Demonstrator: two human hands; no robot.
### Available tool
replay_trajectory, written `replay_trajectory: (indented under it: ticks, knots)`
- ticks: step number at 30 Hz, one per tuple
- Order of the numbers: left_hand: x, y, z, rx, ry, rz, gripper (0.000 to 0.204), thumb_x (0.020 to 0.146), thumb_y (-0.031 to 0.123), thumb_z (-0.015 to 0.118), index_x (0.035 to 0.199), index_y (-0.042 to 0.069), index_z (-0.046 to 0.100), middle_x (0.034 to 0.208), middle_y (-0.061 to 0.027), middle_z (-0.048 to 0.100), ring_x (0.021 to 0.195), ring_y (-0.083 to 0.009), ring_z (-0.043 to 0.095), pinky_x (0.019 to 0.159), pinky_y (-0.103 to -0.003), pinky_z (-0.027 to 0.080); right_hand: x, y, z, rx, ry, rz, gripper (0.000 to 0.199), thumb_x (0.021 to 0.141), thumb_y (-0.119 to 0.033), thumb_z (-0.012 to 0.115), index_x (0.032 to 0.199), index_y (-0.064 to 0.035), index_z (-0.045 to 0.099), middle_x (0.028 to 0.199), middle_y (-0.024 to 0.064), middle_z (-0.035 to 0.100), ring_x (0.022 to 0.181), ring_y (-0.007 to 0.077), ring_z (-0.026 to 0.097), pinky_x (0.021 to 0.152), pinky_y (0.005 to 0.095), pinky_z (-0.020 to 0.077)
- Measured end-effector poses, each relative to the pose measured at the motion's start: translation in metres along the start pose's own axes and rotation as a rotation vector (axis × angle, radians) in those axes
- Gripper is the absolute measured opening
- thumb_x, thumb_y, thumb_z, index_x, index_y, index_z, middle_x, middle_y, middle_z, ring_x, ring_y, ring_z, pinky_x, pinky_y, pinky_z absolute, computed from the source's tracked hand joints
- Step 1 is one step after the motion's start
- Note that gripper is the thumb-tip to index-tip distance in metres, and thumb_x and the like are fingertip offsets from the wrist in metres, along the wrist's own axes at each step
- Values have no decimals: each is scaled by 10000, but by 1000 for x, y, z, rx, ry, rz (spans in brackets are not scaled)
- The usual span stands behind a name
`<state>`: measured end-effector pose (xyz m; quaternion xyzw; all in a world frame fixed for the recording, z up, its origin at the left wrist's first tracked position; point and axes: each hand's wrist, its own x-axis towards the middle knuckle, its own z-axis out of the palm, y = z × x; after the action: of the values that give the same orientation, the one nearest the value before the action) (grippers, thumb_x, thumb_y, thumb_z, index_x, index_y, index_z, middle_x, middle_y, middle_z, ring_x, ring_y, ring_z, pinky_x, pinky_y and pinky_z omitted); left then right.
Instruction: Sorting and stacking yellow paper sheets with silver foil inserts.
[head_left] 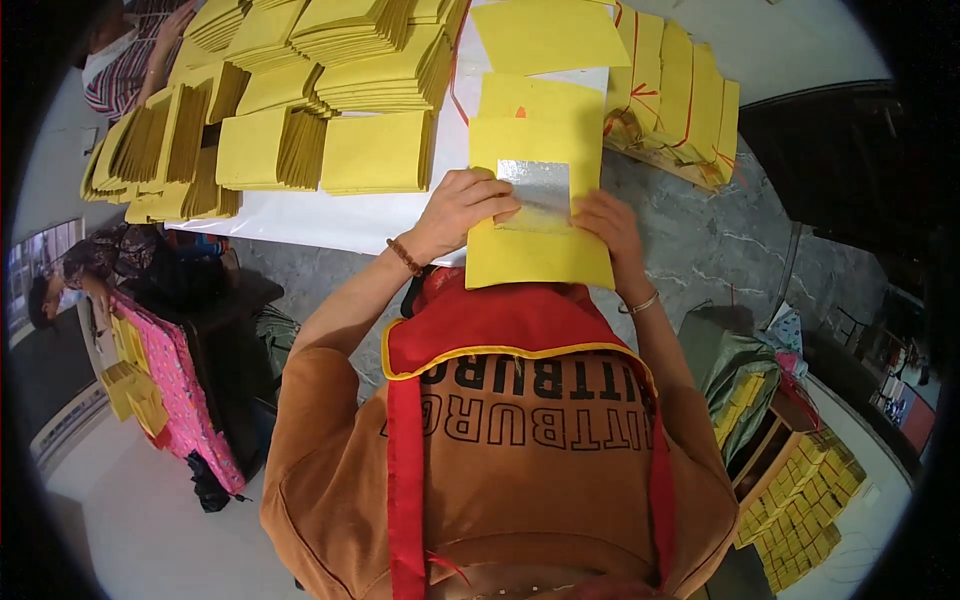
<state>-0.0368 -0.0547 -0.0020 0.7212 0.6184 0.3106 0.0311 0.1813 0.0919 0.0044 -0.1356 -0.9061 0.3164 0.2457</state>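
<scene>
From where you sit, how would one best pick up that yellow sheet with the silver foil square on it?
Probably by its near edge, from below. The yellow sheet lies flat and overhangs the table's near edge toward the lap, so fingers could slip beneath. The left hand and right hand press on it beside the silver foil square; avoid pinching that.

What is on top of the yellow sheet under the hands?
A silver foil square lies on the yellow sheet; left hand and right hand press its sides. Anything beneath the sheet is covered.

Two hands, one bead bracelet (404, 257), one thin bangle (640, 303), one silver foil square (536, 186) and roughly a dozen stacks of yellow paper sheets (372, 152) (edges blur together).
</scene>
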Motion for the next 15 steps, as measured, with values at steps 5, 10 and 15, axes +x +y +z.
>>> replay_trajectory:
  ticks: [5,10,15]
  knots:
    - [-3,3,-16,-106,-92,-32,225,756,201,597,968,126,598,1020,-17,571,959,-207,491,805,-318,368,1,13,4,164,-120,21,240,714,-163,594,948,-114,586,957,18,620,947,219,554,841,344,343]
    - [-9,1,3,-326,10,-286,223,806,233,582,951,66,605,915,-98,594,854,-231,530,727,-321,404,4,24,13,196,-182,312,245,790,-176,565,1015,-80,566,942,84,610,869,267,566,772,358,379]
    - [7,7,13,-845,204,-1038,237,815,184,585,953,-9,590,683,-75,584,552,-108,488,516,-254,403,17,13,33,466,114,568,338,793,-160,585,1105,-43,525,956,107,601,844,236,587,742,334,438]
